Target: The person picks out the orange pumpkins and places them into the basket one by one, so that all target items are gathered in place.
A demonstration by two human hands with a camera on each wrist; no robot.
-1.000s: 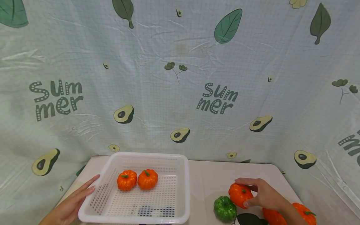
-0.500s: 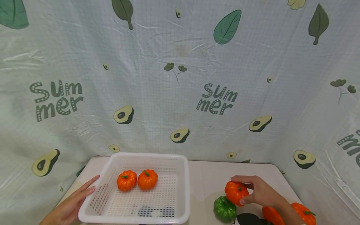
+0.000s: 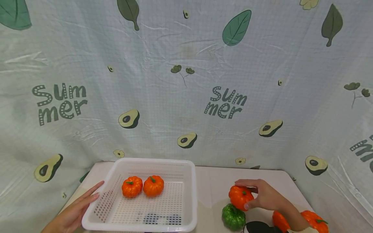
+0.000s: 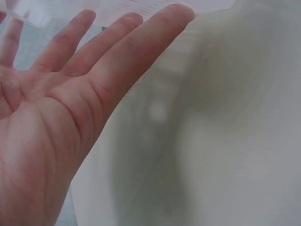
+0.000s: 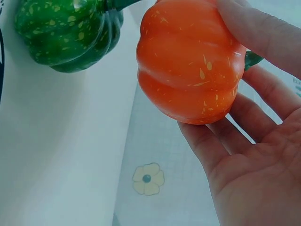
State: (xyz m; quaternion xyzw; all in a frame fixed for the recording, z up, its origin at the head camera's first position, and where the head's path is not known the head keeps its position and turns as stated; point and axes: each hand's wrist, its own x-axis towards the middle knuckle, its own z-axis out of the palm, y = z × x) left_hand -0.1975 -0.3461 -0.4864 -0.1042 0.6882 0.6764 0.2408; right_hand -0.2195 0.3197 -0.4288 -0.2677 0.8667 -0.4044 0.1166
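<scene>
In the head view my right hand (image 3: 263,195) grips an orange pumpkin (image 3: 239,196) between thumb and fingers, just behind a green pumpkin (image 3: 233,217). The right wrist view shows the held orange pumpkin (image 5: 190,61) up close, with the green pumpkin (image 5: 70,33) at upper left. My left hand (image 3: 74,210), its fingers extended, touches the left side of a white basket (image 3: 192,194). Two orange pumpkins (image 3: 132,186) (image 3: 153,186) sit side by side inside the basket. In the left wrist view the left hand's (image 4: 70,103) fingertips lie against the basket's edge.
More orange pumpkins (image 3: 316,220) lie at the table's right front, partly behind the right forearm. A black-and-white item (image 3: 257,227) is at the front edge, beside the green pumpkin. A printed curtain (image 3: 157,97) hangs behind the table (image 3: 215,181).
My right hand has moved left and slightly away from me with the orange pumpkin in its grip. The left hand and the basket have stayed in place.
</scene>
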